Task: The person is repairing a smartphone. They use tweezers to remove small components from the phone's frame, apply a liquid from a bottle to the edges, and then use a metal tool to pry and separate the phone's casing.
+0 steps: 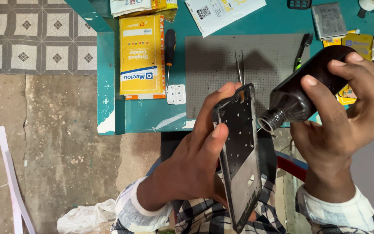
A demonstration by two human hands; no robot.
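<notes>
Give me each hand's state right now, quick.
Left hand: closed on the phone frame, held tilted on edge.
Right hand: closed on the dark bottle, tipped with its nozzle toward the frame.

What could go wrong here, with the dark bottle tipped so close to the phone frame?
1. The open dark bottle, tilted in the right hand, points at the phone frame; too much liquid may pour out at once.
2. The left hand holds the frame over the lap, past the table edge; drips may land on the checked shirt.
3. The frame is pinched by its edges and might slip.
</notes>
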